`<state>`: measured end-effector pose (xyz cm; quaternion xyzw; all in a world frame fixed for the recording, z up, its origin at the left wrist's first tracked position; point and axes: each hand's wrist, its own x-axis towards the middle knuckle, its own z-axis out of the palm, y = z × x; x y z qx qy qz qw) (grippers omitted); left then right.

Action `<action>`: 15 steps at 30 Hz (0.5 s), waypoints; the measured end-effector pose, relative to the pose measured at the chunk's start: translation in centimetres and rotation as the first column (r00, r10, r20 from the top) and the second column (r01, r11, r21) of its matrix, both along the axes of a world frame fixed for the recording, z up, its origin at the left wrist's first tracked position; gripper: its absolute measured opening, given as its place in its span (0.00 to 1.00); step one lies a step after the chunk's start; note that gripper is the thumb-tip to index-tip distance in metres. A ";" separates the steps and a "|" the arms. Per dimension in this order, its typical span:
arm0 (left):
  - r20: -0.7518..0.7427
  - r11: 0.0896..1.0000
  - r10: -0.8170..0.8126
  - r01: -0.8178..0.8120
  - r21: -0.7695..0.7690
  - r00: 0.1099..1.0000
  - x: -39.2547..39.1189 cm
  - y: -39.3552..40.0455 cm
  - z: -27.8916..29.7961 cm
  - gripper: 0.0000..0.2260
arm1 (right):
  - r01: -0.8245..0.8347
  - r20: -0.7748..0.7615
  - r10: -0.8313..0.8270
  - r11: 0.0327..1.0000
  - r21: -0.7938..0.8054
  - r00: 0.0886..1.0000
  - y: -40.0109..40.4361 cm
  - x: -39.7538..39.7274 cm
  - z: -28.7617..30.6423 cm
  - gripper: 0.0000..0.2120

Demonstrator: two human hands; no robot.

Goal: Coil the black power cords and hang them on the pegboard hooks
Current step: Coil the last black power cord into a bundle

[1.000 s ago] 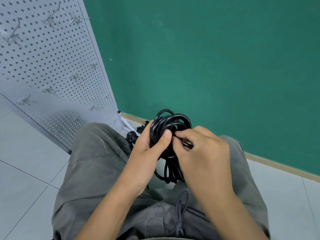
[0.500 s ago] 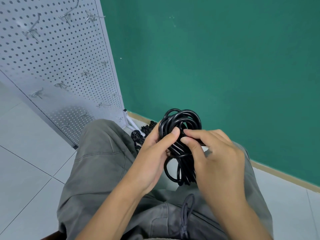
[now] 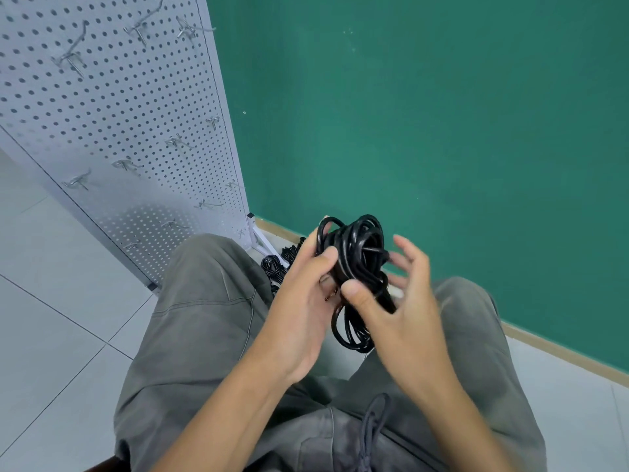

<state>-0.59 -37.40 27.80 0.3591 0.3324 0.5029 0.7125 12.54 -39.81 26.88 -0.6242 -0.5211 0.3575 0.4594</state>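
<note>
A: Green wall (image 3: 425, 114) fills the space beyond both hands; left of them stands the white pegboard (image 3: 112, 107), its metal hooks (image 3: 73, 59) bare.

B: And under the hands?

A: Grey-green trousers (image 3: 204, 318), the knees spread below the wrists.

B: The cord?

A: The coiled black power cord (image 3: 355, 264) sits between the hands. The left hand (image 3: 303, 301) clamps its bundle, thumb pressed on top. The right hand (image 3: 401, 301) is blurred, thumb on the coil, fingers spread apart behind it.

B: Others?

A: More black cords (image 3: 274, 265) lie on the floor beyond the left hand.
</note>
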 end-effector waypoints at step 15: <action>-0.828 0.846 0.415 0.176 0.504 0.377 -3.0 8.9 -0.5 0.16 | -0.345 -0.377 0.262 0.923 -0.171 0.888 7.6 2.2 -2.8 0.14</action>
